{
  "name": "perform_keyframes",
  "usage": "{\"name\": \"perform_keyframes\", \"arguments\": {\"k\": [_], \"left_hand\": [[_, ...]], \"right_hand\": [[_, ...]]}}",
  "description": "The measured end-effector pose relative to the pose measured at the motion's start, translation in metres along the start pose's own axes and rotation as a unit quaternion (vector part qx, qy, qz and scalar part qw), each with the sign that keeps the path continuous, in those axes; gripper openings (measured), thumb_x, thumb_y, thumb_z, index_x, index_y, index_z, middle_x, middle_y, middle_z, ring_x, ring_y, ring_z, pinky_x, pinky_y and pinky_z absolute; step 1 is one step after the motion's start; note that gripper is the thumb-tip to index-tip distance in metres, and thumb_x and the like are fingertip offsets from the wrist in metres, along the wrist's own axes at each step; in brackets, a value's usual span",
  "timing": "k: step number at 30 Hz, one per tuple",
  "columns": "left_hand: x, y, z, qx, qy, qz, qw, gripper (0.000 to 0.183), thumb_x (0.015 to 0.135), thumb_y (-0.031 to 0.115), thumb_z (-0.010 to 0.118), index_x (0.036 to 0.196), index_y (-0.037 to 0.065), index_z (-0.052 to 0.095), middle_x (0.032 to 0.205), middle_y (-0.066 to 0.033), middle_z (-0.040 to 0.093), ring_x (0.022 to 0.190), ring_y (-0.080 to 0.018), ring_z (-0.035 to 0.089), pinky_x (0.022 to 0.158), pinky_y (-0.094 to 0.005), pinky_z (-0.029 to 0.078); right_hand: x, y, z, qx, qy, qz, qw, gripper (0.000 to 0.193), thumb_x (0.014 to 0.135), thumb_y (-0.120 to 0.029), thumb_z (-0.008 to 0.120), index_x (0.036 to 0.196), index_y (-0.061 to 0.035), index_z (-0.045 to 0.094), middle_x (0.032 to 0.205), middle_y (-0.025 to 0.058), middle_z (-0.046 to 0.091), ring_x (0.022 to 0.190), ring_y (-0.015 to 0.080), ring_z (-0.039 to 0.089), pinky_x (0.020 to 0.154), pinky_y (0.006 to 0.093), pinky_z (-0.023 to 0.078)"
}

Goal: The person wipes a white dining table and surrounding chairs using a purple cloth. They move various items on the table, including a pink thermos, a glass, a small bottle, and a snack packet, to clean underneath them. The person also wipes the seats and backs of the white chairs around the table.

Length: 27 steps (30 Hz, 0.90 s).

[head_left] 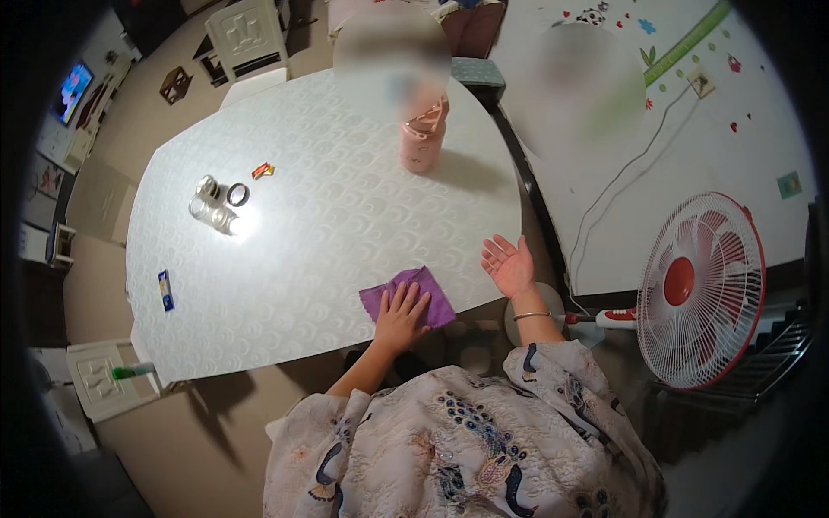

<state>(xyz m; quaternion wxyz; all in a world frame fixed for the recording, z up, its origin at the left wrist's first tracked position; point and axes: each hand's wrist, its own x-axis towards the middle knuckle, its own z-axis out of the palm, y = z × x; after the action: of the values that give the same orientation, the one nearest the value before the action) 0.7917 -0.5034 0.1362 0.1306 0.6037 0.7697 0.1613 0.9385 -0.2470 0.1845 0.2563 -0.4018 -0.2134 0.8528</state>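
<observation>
My left hand (pixel 401 318) lies flat with spread fingers on a purple cloth (pixel 436 302), which rests on the white patterned table (pixel 302 259) by its near edge. Palm up, my right hand (pixel 509 269) is held at the table's right edge with its fingers apart and nothing in it. A bracelet (pixel 532 316) circles the right wrist. Farther off stands a pink bottle (pixel 420 148) with a carry loop, its upper part partly blurred.
On the table's left lie a clear glass jar (pixel 205 192), a dark ring (pixel 238 194), a red-and-yellow packet (pixel 263 171) and a blue packet (pixel 166 291). A red-and-white fan (pixel 701 289) stands at right. White chairs (pixel 244 39) flank the table.
</observation>
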Motion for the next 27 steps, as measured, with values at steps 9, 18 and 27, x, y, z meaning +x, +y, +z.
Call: {"name": "perform_keyframes", "arguments": {"k": [9, 18, 27], "left_hand": [[-0.110, -0.070, -0.014, 0.091, 0.067, -0.101, 0.988, 0.072, 0.073, 0.031, 0.071, 0.140, 0.025, 0.044, 0.150, -0.0070, 0.036, 0.140, -0.0322, 0.027, 0.111, -0.0542, 0.021], [-0.239, -0.189, -0.081, 0.115, 0.038, -0.247, 0.961, 0.070, 0.076, 0.018, 0.063, 0.142, 0.019, 0.041, 0.152, -0.0121, 0.031, 0.142, -0.0366, 0.022, 0.114, -0.0533, 0.015], [-0.250, -0.188, -0.066, 0.185, 0.037, -0.228, 0.955, 0.083, 0.071, 0.033, 0.074, 0.143, 0.010, 0.038, 0.151, -0.0189, 0.030, 0.139, -0.0413, 0.024, 0.113, -0.0565, 0.015]], "right_hand": [[0.008, 0.041, 0.015, 0.004, 0.023, 0.041, 0.999, 0.067, 0.095, -0.058, 0.038, 0.132, -0.0033, 0.046, 0.130, 0.0150, 0.054, 0.107, 0.0274, 0.054, 0.092, 0.0400, 0.043], [0.022, 0.046, 0.044, 0.007, 0.006, 0.023, 1.000, 0.066, 0.094, -0.060, 0.038, 0.129, -0.0049, 0.050, 0.123, 0.0132, 0.059, 0.103, 0.0255, 0.056, 0.088, 0.0395, 0.045], [0.010, 0.020, 0.057, -0.004, 0.002, -0.030, 1.000, 0.060, 0.092, -0.061, 0.045, 0.113, -0.0055, 0.056, 0.112, 0.0135, 0.062, 0.091, 0.0250, 0.059, 0.078, 0.0386, 0.050]]}}
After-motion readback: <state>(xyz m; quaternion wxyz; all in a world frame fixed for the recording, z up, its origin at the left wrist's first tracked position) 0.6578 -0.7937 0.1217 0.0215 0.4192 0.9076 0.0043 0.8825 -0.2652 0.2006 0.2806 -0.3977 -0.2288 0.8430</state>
